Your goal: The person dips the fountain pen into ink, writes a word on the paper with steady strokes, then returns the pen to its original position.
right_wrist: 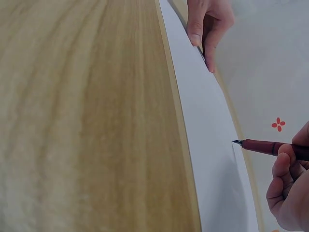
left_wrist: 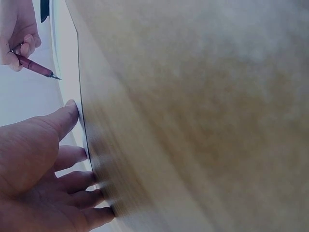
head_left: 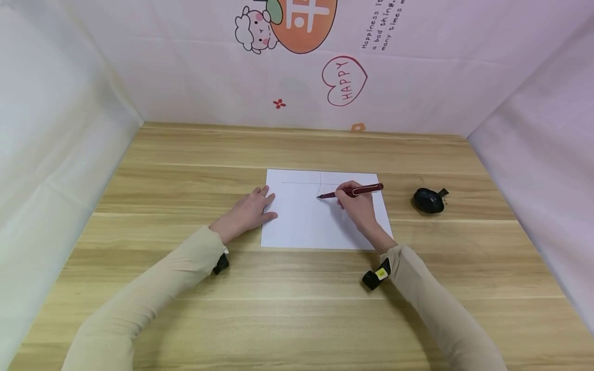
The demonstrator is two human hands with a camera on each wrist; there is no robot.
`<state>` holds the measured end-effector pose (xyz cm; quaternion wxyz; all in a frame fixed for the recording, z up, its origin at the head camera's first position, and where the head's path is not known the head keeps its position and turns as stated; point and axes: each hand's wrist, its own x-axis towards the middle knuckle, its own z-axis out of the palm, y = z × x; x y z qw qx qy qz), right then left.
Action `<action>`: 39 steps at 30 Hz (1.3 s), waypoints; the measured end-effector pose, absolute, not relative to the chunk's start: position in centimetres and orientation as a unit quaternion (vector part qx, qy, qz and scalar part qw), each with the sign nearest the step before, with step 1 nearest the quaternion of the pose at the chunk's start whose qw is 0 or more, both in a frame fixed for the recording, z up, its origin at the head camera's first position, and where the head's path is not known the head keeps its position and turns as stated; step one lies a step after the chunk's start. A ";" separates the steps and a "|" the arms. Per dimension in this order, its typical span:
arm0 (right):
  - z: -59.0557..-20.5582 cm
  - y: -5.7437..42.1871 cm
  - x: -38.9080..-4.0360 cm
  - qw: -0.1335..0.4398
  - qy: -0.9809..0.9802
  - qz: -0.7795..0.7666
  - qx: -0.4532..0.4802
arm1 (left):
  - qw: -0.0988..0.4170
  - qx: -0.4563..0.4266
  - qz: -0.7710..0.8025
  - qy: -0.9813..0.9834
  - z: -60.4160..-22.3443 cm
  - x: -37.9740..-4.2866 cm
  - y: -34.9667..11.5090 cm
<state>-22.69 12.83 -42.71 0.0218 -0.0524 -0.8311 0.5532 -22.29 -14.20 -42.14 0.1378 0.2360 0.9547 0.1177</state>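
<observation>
A sheet of white paper (head_left: 297, 226) lies on the wooden table, with a thin horizontal line and a curving vertical line crossing near its top. My right hand (head_left: 358, 206) pinches a dark red fountain pen (head_left: 366, 189), its nib at the lower end of the vertical line. In the right wrist view the pen (right_wrist: 260, 146) slants over the sheet (right_wrist: 207, 125). My left hand (head_left: 250, 210) rests with spread fingers on the paper's left edge. The left wrist view shows that hand (left_wrist: 43, 164) palm-side, fingertips along the paper's edge.
A black rounded object (head_left: 429, 200) with a small tab sits on the table (head_left: 287, 319) right of the paper. Pale printed cloth (head_left: 195, 77) hangs behind and along both sides. Black wrist devices show below the left cuff (head_left: 221, 264) and the right cuff (head_left: 375, 275).
</observation>
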 end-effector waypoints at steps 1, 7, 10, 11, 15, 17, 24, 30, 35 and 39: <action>-42.7 12.8 -22.6 0.022 -0.831 0.553 -0.052 | 0.139 0.236 0.118 0.954 -42.1 -22.3 -14.2; -42.7 12.7 -22.3 0.018 -0.830 0.555 -0.047 | 0.141 0.237 0.121 0.954 -42.2 -22.3 -14.3; -42.7 12.7 -22.1 0.015 -0.829 0.557 -0.046 | 0.138 0.238 0.120 0.954 -42.2 -22.3 -14.3; -42.7 12.7 -22.1 0.014 -0.829 0.558 -0.044 | 0.138 0.238 0.120 0.954 -42.2 -22.3 -14.3; -42.8 12.7 -22.0 0.011 -0.828 0.560 -0.042 | 0.138 0.236 0.119 0.955 -42.2 -22.3 -14.2; -42.9 12.7 -22.0 0.011 -0.827 0.561 -0.042 | 0.139 0.234 0.117 0.955 -42.1 -22.3 -14.2; -42.9 12.6 -21.7 0.017 -0.822 0.567 -0.045 | 0.141 0.232 0.117 0.955 -42.0 -22.3 -14.1; -42.7 12.5 -21.4 0.017 -0.823 0.566 -0.042 | 0.140 0.231 0.115 0.956 -41.9 -22.2 -14.1; -42.9 12.6 -21.4 0.009 -0.822 0.568 -0.038 | 0.140 0.228 0.116 0.956 -41.8 -22.1 -14.1; -43.1 12.6 -21.3 0.007 -0.822 0.569 -0.034 | 0.142 0.227 0.119 0.956 -41.7 -22.1 -14.1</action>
